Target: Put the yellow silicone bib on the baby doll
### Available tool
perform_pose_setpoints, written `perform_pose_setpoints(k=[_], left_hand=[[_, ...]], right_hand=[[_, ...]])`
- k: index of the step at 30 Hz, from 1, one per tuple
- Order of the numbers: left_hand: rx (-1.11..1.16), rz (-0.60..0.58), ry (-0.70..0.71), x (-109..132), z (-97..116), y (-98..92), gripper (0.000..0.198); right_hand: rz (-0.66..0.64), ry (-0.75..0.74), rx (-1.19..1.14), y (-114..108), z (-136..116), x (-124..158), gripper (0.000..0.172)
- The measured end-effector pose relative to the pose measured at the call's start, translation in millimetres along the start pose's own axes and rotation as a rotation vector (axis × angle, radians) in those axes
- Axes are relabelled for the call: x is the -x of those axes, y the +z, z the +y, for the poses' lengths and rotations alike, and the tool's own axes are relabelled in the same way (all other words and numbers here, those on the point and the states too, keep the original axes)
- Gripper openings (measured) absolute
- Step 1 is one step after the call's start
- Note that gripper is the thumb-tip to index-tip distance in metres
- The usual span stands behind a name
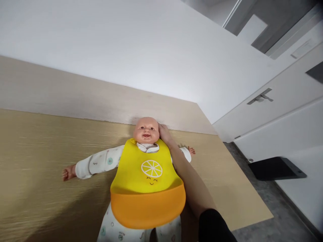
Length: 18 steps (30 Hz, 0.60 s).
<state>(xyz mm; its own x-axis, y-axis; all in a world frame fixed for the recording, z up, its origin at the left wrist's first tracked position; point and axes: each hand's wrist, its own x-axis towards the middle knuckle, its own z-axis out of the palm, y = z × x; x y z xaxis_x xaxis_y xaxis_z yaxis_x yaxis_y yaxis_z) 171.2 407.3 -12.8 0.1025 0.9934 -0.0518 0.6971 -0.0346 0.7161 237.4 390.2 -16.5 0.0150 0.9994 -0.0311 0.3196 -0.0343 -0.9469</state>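
A baby doll (146, 130) in white patterned clothes lies face up on the wooden surface (83, 134), its arms spread to both sides. Over its chest is a yellow silicone bib (141, 168) with a white citrus slice and a smiling face, and an orange pocket (148, 208) at the bottom. My right hand (165, 135) is against the side of the doll's head and neck, on the right of the picture; its fingers are mostly hidden behind the head. My left hand does not appear.
A pale raised board (101, 97) runs behind the doll along the white wall (113, 43). On the right are a white door with a handle (261, 98), a black flat object (275, 168) and the grey floor (285, 205) past the surface's edge.
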Motion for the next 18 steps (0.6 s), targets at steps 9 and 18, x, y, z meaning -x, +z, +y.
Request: perform_pose_setpoints(k=[9,18], left_hand=[[-0.056,0.086,-0.012,10.9,31.5,24.6,0.044],[0.011,0.103,0.071,34.7,4.5,-31.0,0.031]], right_hand=[[-0.01,-0.034,-0.023,1.3,0.9,1.0,0.044],[-0.01,-0.02,-0.026,1.2,-2.3,2.7,0.043]])
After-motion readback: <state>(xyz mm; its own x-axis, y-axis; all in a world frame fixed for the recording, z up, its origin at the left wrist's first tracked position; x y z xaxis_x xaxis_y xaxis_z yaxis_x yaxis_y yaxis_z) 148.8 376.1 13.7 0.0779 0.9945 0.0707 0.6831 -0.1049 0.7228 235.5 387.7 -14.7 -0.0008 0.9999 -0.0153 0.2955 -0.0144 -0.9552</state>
